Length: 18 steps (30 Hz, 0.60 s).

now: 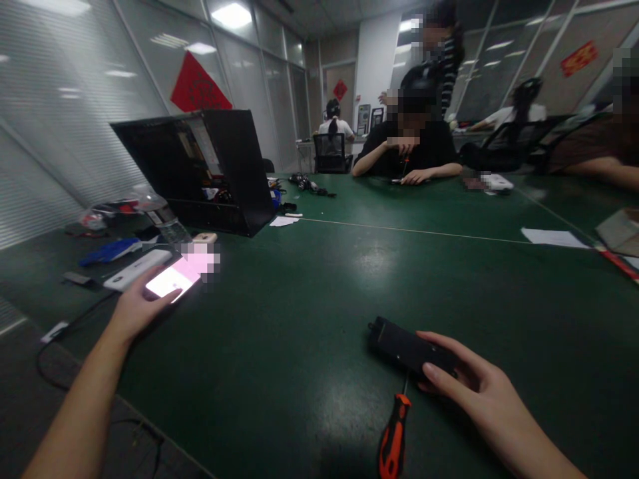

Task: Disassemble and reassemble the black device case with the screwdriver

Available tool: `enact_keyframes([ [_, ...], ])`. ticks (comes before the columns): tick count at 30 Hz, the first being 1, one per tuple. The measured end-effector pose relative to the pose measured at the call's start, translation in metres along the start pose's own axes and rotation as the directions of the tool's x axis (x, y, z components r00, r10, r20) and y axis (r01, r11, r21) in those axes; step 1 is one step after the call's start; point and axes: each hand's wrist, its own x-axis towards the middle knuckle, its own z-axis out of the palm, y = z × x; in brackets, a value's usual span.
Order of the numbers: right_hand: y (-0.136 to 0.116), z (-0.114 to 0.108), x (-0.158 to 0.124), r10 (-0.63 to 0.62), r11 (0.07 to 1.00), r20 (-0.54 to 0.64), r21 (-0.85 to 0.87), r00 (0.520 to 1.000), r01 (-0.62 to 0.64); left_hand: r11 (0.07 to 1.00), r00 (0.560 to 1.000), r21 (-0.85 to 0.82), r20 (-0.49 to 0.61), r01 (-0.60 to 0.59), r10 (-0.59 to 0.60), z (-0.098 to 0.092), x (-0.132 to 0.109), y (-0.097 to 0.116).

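Observation:
My left hand (pixel 142 299) is wrapped round the near end of a phone (pixel 172 279) with a bright screen, at the left of the green table (pixel 299 299). A white power bank (pixel 137 269) lies just beyond that hand. My right hand (pixel 459 372) grips the right end of a black rectangular device (pixel 409 346), thumb on the near side and fingers behind. An orange and black screwdriver (pixel 394 436) lies on the table, its shaft reaching to the near edge of the device, where the tip is hidden.
An open black computer case (pixel 224 173) stands at the back left, with a clear bottle (pixel 164 216) and blue gloves (pixel 110 251) before it. Across the table sits a person (pixel 407 146) in black. White paper (pixel 554 237) and a box (pixel 622 229) are at the right.

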Motion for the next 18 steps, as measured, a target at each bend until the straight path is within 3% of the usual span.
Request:
enact_keyframes([
  [7, -0.004, 0.002, -0.004, -0.043, 0.999, -0.033, -0.021, 0.999, 0.042, 0.992, 0.998, -0.119, 0.043, -0.044, 0.049, 0.007, 0.005, -0.010],
  [10, -0.001, 0.000, -0.002, -0.031, 0.999, -0.004, -0.014, 1.000, 0.031, 0.995, 0.997, -0.076, 0.038, -0.070, 0.073, 0.010, 0.007, -0.013],
  [15, 0.005, -0.004, 0.004, 0.018, 1.000, 0.086, 0.010, 0.996, -0.018, 0.975, 0.975, 0.056, -0.032, -0.216, 0.218, 0.010, 0.009, -0.005],
  [18, 0.007, -0.003, 0.004, 0.009, 1.000, 0.061, 0.022, 0.998, -0.010, 0.984, 0.983, 0.045, -0.059, -0.170, 0.173, 0.010, 0.008, 0.003],
])
